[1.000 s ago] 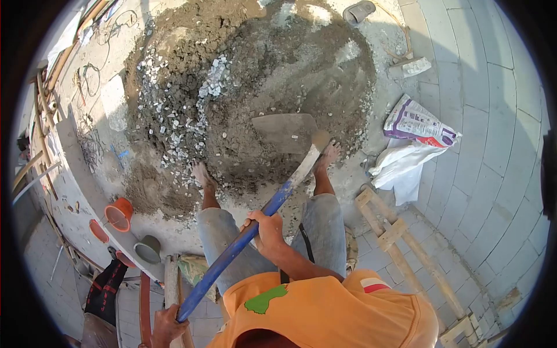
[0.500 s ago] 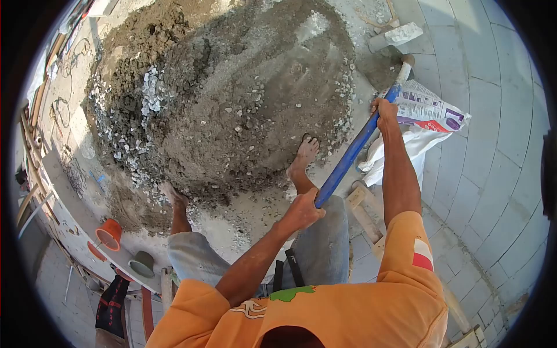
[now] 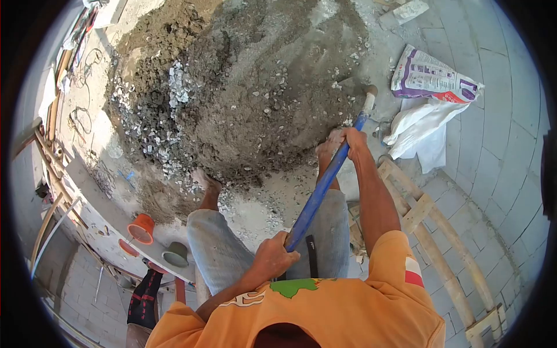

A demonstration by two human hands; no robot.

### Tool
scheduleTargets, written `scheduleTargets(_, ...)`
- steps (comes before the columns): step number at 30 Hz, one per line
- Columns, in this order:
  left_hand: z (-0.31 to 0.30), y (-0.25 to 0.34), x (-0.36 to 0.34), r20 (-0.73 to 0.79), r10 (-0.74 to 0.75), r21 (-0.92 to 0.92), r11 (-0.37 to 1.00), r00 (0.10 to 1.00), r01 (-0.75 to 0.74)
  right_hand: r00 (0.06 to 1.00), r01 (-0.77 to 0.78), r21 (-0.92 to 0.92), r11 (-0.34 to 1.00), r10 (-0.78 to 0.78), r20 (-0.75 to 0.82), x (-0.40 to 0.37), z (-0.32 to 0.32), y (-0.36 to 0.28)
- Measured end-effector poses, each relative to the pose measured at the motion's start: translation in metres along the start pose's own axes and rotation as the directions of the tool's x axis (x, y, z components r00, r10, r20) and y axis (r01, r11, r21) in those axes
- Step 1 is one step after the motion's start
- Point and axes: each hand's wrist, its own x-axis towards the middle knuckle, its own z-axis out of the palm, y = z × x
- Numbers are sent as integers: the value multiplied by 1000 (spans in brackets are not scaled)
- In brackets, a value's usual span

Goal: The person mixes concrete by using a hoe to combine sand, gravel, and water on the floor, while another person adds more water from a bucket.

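Observation:
I hold a hoe by its long blue handle (image 3: 319,194), which slants from my waist up to the pile. My left hand (image 3: 275,255) is closed around the handle's near end. Farther up, my right hand (image 3: 353,141) grips the handle, close to the pale section below the head. The hoe's head (image 3: 370,91) is at the right side of the grey mortar pile (image 3: 238,116); its blade is hard to make out against the mix. White stone chips (image 3: 178,84) lie in the pile. My bare feet stand at its near edge.
A printed cement bag (image 3: 426,75) and a crumpled white sack (image 3: 415,124) lie right of the hoe. A wooden ladder (image 3: 432,232) rests at lower right. An orange bucket (image 3: 141,229) and a dark green bucket (image 3: 175,255) are at lower left. A pale block (image 3: 404,14) lies at upper right.
The hoe's head has moved left from beside the cement bag to the pile's edge. Both hands have shifted left and nearer my body, still on the handle. The view has shifted too.

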Motion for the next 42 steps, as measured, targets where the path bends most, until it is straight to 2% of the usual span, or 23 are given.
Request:
scheduleTargets(1, -13, -9, -19, -41, 5, 35, 999, 999, -3, 998, -32, 21, 999, 31, 63, -20, 17, 15)
scheduleTargets(5, -67, -52, -86, -58, -58, -10, 998, 997, 57, 983, -162, 73, 984, 155, 98, -71, 85, 86)
scheduleTargets(7, -92, -76, -116, -55, -25, 88, 996, 998, 30, 981, -164, 76, 984, 154, 122, -115, 108, 93)
scheduleTargets(12, -136, -146, -209, -27, -78, 127, 989, 997, 81, 982, -154, 105, 982, 141, 123, -217, 143, 126)
scheduleTargets(15, -160, -192, -284, -81, -99, 122, 987, 992, 109, 975, -166, 72, 984, 153, 161, -304, 182, 144)
scheduleTargets(20, -129, -271, -363, -235, -140, -39, 990, 962, 134, 914, -164, -18, 986, 159, 372, -400, 233, 164)
scheduleTargets(21, -111, -291, -362, -333, -110, -46, 994, 936, 101, 898, -173, -37, 984, 173, 404, -411, 243, 161)
scheduleTargets(22, -102, -310, -353, -423, -78, -43, 997, 903, 66, 899, -149, -49, 988, 156, 410, -417, 255, 156)
scheduleTargets(23, -97, -325, -333, -431, -69, -59, 997, 900, 48, 900, -47, -32, 998, 56, 432, -420, 268, 148)
scheduleTargets(25, -83, -351, -278, -607, 56, -76, 989, 793, -128, 874, 170, -22, 985, -140, 466, -426, 297, 118)
scheduleTargets(27, -102, -340, -208, -599, 157, -118, 953, 785, -281, 809, 347, 20, 938, -310, 500, -413, 337, 66)
scheduleTargets(30, -148, -298, -85, -574, 315, -191, 846, 756, -498, 616, 677, 18, 736, -580, 533, -411, 397, -26)
scheduleTargets(32, -196, -244, -23, -569, 369, -304, 736, 735, -605, 365, 848, 90, 522, -698, 616, -404, 436, -89)
scheduleTargets(33, -217, -216, 2, -564, 380, -380, 669, 734, -638, 431, 878, -71, 474, -714, 552, -414, 460, -117)
scheduleTargets(34, -232, -189, 24, -620, 373, -428, 577, 690, -696, 391, 916, -140, 377, -754, 529, -419, 482, -141)
scheduleTargets(35, -247, -165, 42, -671, 360, -434, 517, 648, -738, 314, 938, -56, 343, -767, 560, -393, 508, -173)
scheduleTargets(36, -255, -149, 57, -715, 345, -437, 458, 608, -774, 312, 944, -99, 315, -753, 579, -382, 531, -192)
scheduleTargets(37, -254, -142, 69, -711, 345, -438, 465, 613, -770, 324, 945, -172, 277, -741, 588, -364, 553, -200)
scheduleTargets(38, -244, -139, 76, -704, 282, -531, 401, 652, -747, 356, 930, -307, 203, -707, 611, -346, 565, -190)
scheduleTargets(39, -230, -139, 79, -689, 212, -617, 329, 693, -715, 374, 925, -313, 213, -647, 665, -306, 576, -167)
scheduleTargets(40, -194, -142, 69, -586, 117, -756, 276, 802, -593, 442, 896, -364, 253, -553, 706, -269, 568, -120)
scheduleTargets(41, -156, -148, 52, -464, 43, -862, 205, 885, -463, 493, 858, -483, 175, -541, 681, -213, 557, -65)
scheduleTargets(42, -126, -165, 42, -426, 20, -891, 165, 904, -423, 402, 862, -506, 27, -644, 651, -184, 541, -26)
